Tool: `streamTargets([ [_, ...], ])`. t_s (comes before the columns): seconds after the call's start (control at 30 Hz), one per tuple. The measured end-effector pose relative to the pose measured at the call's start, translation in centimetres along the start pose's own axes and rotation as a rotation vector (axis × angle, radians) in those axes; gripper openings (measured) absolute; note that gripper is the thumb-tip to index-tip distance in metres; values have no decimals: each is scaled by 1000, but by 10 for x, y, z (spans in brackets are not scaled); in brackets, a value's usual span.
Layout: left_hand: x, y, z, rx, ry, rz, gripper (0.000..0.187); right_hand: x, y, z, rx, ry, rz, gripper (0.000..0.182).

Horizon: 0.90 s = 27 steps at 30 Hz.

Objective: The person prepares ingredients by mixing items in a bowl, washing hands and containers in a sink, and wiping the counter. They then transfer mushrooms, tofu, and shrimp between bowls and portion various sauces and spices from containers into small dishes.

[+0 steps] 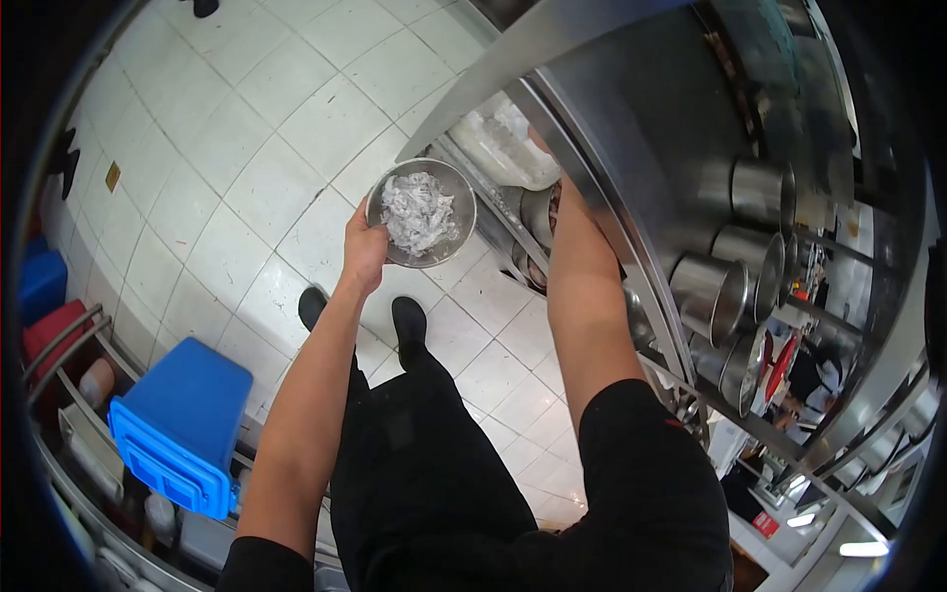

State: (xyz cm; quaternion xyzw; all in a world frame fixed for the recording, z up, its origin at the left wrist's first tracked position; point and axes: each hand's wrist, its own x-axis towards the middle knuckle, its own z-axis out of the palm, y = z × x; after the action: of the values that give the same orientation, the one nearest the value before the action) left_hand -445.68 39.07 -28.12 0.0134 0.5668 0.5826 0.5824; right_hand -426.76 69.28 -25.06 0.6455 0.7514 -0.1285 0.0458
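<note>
My left hand (366, 252) is closed on the rim of a round metal bowl (472, 209), thumb on the inner side. Inside the bowl lies a heap of white, flour-coated pieces (416, 209); what they are under the coating I cannot make out. My right arm reaches under the steel counter to a clear plastic tub (523, 170) holding white powder or coated food. Of my right hand (539, 140) only a sliver shows beside the tub; the counter's edge hides the fingers. Below the tub, another metal container (536, 215) is partly visible.
Several metal pots (708, 296) stand on the steel counter (661, 148) at right. A blue lidded bin (187, 424) stands at left near metal racks. My boots (408, 321) are on the white tiled floor (237, 148). Another person's dark shoe (204, 7) shows at the top.
</note>
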Motion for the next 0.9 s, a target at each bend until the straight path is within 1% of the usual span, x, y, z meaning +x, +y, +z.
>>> streamTargets([
  [0.1,-1,-3,6,-20,28,52,80,3,3,9,-46,90,-59,63],
  [0.17,-8,-3,14,-36,38,109,81,-11,15,10,-45,175,-97,64],
  [0.23,-11,-2,19,-42,52,103,81,-44,29,-4,28,253,-96,66],
  [0.27,-11,-1,21,-39,57,91,80,-77,27,-17,130,265,-45,68],
  [0.33,-11,0,23,-31,56,103,80,-120,22,-23,233,281,-12,70],
  [0.4,-15,-1,31,-28,54,110,79,-145,31,-16,576,54,-147,61],
  [0.47,-17,-2,38,-63,63,86,78,-150,33,-14,904,-195,-282,52],
  [0.5,-17,-3,42,-72,66,95,78,-146,33,-16,936,-231,-294,52],
  [0.57,-17,-8,49,-122,40,90,78,-111,22,-22,788,-161,-242,51],
  [0.63,-19,-13,51,-147,54,73,78,-53,-3,-15,533,-140,-247,50],
  [0.7,-17,-22,52,-170,64,55,78,1,-30,5,301,-185,-298,49],
  [0.77,-18,-33,45,-333,134,-21,75,26,-50,26,135,-239,-348,48],
  [0.8,-16,-41,40,-329,136,-22,75,30,-56,32,90,-259,-365,48],
  [0.87,-18,-52,30,-253,151,58,73,30,-53,33,100,-230,-362,47],
  [0.9,-20,-52,24,-262,138,16,74,26,-46,30,134,-181,-346,47],
])
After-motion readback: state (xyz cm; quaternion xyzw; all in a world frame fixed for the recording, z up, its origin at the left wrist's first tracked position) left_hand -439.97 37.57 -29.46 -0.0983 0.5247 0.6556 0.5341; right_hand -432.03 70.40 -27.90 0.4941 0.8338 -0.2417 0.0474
